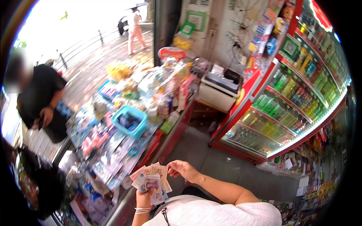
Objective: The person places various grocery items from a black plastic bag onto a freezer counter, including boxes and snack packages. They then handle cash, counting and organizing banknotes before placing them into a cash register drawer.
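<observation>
My left hand (144, 198), with bangles at the wrist, grips a fanned bunch of banknotes (153, 183) of several colours in front of my body. A purple note lies on top, and pinkish and brownish notes spread out behind it. Just right of the fan is my right hand (183, 170), its fingers loosely curled and its fingertips close to the notes' edge. I see nothing held in it; whether a fingertip touches a note is unclear.
A goods-covered counter (172, 135) carries a turquoise plastic basket (140, 132) and many packaged items. A person in black (42, 96) stands across it. At right rises a lit drinks refrigerator (215, 139). A white container (215, 97) stands by the wall. Grey floor (223, 166) lies between.
</observation>
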The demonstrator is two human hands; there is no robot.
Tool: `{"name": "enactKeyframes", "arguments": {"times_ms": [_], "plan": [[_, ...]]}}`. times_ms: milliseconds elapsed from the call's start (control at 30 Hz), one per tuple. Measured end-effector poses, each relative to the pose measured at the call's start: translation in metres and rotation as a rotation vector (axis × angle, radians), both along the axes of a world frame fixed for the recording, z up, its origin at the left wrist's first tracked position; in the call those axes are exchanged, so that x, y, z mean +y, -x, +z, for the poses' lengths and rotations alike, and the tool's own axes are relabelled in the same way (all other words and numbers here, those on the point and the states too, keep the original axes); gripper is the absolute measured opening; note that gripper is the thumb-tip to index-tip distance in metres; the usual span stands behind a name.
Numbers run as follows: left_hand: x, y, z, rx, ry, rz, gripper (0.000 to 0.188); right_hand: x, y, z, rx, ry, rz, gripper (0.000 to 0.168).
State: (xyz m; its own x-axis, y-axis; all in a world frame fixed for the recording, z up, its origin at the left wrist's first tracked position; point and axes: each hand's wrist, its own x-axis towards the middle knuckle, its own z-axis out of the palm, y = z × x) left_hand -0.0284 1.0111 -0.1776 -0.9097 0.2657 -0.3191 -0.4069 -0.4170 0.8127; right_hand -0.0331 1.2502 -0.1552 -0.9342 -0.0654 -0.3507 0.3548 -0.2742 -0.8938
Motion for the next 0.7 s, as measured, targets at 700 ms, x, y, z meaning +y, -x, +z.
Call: {"name": "enactKeyframes", "arguments": {"times_ms": [700], "plan": [[0.402,0.245,-0.016,0.063,0.129,-0.347,0.028,0.709,0.309,-0.048,0.253,0.686,-1.385,0.023]]}}
